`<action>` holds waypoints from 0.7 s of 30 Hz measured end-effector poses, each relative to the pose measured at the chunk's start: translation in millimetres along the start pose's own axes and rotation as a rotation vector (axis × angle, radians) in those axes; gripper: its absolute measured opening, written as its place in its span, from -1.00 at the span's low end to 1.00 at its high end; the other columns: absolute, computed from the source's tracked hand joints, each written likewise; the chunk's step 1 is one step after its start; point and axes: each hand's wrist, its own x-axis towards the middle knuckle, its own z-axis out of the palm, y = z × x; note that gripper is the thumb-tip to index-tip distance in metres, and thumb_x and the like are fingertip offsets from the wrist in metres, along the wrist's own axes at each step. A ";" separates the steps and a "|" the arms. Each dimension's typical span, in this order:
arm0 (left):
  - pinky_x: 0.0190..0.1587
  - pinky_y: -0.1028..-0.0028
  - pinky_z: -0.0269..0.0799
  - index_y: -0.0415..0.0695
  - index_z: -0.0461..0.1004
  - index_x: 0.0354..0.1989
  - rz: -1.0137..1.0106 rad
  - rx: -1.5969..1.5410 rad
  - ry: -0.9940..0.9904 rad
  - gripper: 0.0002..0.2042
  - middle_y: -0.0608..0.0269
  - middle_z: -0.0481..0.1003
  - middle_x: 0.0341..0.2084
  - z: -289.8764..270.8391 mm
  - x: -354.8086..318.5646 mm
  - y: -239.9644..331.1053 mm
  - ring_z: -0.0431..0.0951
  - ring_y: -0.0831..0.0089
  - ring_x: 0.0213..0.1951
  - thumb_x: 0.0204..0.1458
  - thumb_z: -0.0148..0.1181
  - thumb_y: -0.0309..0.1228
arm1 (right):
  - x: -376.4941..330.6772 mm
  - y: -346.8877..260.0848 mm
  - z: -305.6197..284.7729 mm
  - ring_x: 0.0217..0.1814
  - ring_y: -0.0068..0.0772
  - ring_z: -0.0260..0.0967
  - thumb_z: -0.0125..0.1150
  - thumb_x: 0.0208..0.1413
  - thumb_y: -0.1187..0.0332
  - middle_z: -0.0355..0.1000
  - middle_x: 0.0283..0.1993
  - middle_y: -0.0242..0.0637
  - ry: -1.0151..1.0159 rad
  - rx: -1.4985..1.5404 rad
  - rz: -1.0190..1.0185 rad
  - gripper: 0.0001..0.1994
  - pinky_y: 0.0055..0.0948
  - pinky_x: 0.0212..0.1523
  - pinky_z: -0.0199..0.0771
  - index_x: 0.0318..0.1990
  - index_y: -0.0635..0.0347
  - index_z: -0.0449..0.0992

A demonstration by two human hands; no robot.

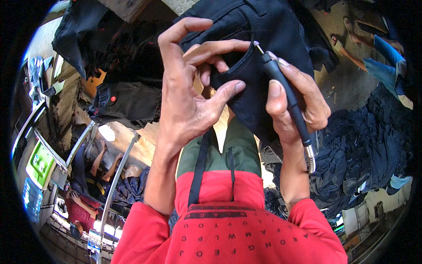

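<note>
A pair of black jeans lies in front of me, its curved pocket edge toward my hands. My left hand is at the pocket opening. Its index finger stretches to the pocket edge with the tip behind the cloth, the middle fingers curl at the opening, and the thumb stands apart. Closed around a slim black rotary grinder handpiece is my right hand. The handpiece's thin metal tip touches or nearly touches the pocket edge by my left index fingertip. A silvery flexible end trails from its back.
Dark garments lie piled to the left, and a large heap of dark cloth fills the right. Metal poles stand at lower left, near a green tray. Other people sit at lower left and upper right.
</note>
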 end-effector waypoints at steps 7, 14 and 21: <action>-0.20 0.60 0.39 -0.06 0.01 0.48 -0.010 0.006 -0.107 -0.03 0.12 0.68 -0.14 -15.1 7.3 0.3 0.62 0.50 -0.13 0.00 0.64 -0.55 | -11.4 0.2 3.5 -0.03 0.02 0.77 0.48 0.06 0.49 0.72 -0.16 0.14 -0.050 0.067 -0.125 -0.72 -0.12 0.12 0.78 -0.07 0.43 0.70; -0.18 0.59 0.43 -0.13 0.02 0.43 -0.027 -0.017 -0.122 -0.09 0.13 0.66 -0.15 -14.5 7.3 -1.3 0.60 0.52 -0.16 0.00 0.59 -0.61 | -12.1 1.5 10.8 -0.08 0.00 0.78 0.48 0.05 0.46 0.72 -0.24 0.07 -0.054 0.017 -0.188 -0.76 -0.06 0.09 0.81 -0.14 0.42 0.71; -0.06 0.57 0.50 -0.18 -0.04 0.40 -0.119 -0.054 -0.160 -0.14 0.19 0.62 -0.19 -19.4 8.3 1.8 0.59 0.57 -0.20 0.06 0.51 -0.64 | -15.3 -3.0 7.9 0.16 0.07 0.71 0.40 0.18 0.48 0.71 0.01 0.18 -0.121 0.023 -0.130 -0.74 -0.07 0.30 0.65 0.00 0.38 0.68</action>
